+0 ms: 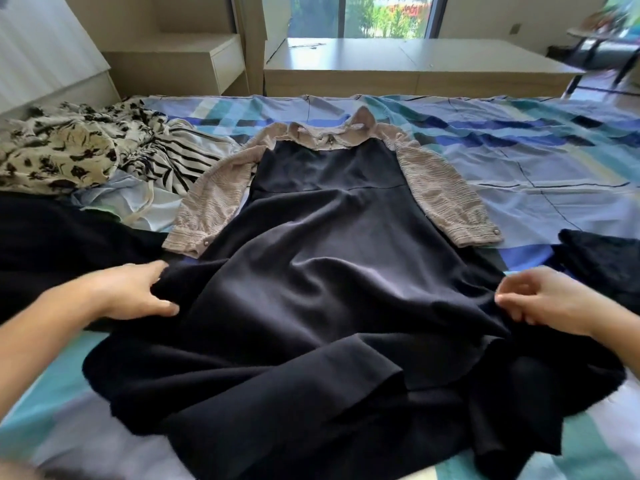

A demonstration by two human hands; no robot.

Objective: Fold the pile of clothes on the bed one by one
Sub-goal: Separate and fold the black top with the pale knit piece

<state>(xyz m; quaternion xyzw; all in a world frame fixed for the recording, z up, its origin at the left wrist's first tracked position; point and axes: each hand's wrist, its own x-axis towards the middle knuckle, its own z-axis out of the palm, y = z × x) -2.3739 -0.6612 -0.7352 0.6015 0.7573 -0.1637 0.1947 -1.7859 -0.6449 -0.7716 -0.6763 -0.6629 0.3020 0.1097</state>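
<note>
A black dress [322,258] with beige lace sleeves and collar lies face up on the bed, collar toward the far edge, its skirt rumpled near me. My left hand [135,292] grips the skirt's left edge, thumb under a fold. My right hand [550,303] pinches the skirt's right edge with curled fingers. A pile of clothes [90,150] sits at the far left: a cream top with black floral print, a black-and-white striped piece and a light blue garment.
The bed [519,161] wears a blue, teal and white checked sheet. A black garment [62,237] lies at the left, another dark piece [602,265] at the right edge. Beyond the bed stand a low wooden bench [415,64] and a bedside cabinet [194,60].
</note>
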